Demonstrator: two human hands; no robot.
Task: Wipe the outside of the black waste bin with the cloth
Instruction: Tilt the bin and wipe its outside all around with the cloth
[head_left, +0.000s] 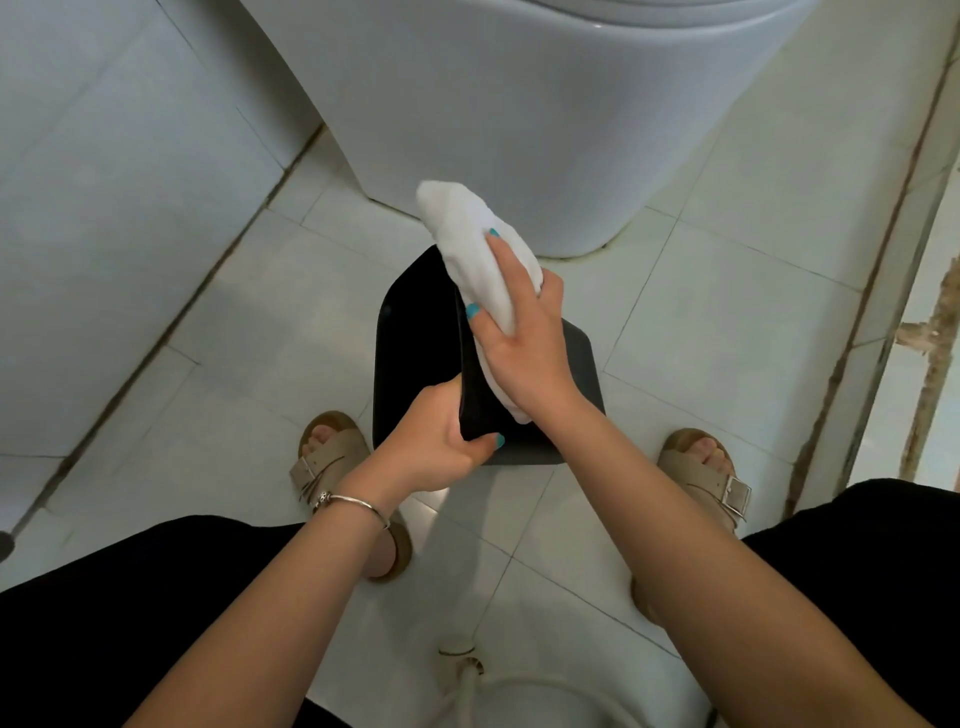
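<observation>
Right hand (524, 338) clutching cloth (467, 234)

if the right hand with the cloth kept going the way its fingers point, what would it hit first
Probably the white toilet base: the right hand, gripping the cloth, points up-frame over the black bin toward it. Depth is unclear.

black waste bin (415, 332): upright on tiled floor, swing lid tilted. white cloth (467, 234): bunched, pressed against lid.
</observation>
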